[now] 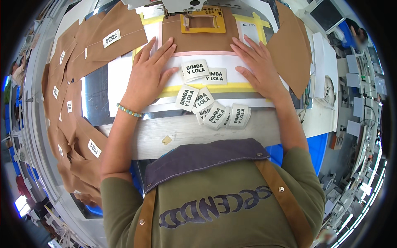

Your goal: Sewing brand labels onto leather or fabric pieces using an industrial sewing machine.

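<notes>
A brown fabric piece [200, 42] lies on a white template board [128, 91] with yellow and pink tape, beneath a machine head [182, 6]. A yellow frame plate [202, 29] sits on its upper middle. My left hand [151, 70] lies spread at the piece's left side, fingertips on its edge and the tape. My right hand [256, 68] rests spread at the right side, fingertips on or beside the piece. Both appear empty. Between and below my hands lie several white labels with black print [194, 69], some overlapping, spilling onto the pale table edge [153, 136].
Brown fabric pieces [74, 136], several bearing white labels, cover the left side. More brown fabric [293, 53] lies at the right, beside a white box [324, 70] and a monitor [322, 12]. Blue bins [314, 149] show below the table's edge. Other people [357, 35] are at the far sides.
</notes>
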Demonstrator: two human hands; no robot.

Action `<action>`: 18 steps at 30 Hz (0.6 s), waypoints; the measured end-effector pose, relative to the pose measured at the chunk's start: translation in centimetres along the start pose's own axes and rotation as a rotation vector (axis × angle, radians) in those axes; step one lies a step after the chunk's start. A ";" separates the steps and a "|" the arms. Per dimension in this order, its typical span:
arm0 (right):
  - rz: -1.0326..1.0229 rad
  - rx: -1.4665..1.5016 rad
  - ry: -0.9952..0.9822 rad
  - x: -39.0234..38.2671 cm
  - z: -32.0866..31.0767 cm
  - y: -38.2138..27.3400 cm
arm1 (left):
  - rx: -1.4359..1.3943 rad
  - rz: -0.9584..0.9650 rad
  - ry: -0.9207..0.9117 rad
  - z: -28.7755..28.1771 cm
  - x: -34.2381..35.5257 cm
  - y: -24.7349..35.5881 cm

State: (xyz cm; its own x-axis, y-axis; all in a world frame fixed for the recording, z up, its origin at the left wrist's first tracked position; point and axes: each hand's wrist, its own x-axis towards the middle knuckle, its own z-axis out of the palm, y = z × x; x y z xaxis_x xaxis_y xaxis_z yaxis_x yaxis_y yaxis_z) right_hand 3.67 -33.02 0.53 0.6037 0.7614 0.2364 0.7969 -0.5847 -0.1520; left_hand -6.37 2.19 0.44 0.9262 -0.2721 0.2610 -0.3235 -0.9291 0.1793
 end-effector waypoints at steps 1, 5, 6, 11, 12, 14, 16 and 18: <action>0.007 0.004 0.007 0.0 0.1 0.1 | 0.016 -0.006 0.006 0.0 0.1 0.0; 0.006 -0.010 0.008 -0.2 0.0 0.3 | 0.013 -0.005 0.003 0.0 0.1 0.2; 0.010 -0.009 0.009 -0.2 -0.1 0.2 | 0.015 -0.009 0.011 0.0 0.0 0.2; 0.054 0.283 0.247 -0.2 0.2 0.7 | -0.088 -0.016 0.093 0.4 0.1 0.3; 0.064 0.278 0.246 -0.2 0.2 0.7 | -0.073 -0.009 0.083 0.2 0.1 0.4; 0.029 0.214 0.220 0.0 0.3 0.6 | -0.065 -0.004 0.074 -0.1 0.0 0.5; 0.011 0.087 0.116 -0.1 0.3 0.3 | -0.012 0.003 0.015 -0.2 -0.1 0.1; -0.009 -0.038 0.011 -0.3 0.2 0.4 | -0.030 0.005 0.019 -0.1 -0.2 0.2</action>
State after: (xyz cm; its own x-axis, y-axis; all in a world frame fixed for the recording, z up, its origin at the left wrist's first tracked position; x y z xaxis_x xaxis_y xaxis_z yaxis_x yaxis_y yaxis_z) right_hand 3.82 -33.37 0.21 0.5964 0.7634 0.2481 0.8005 -0.5884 -0.1136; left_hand -6.59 2.11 0.54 0.9210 -0.2714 0.2796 -0.3337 -0.9199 0.2060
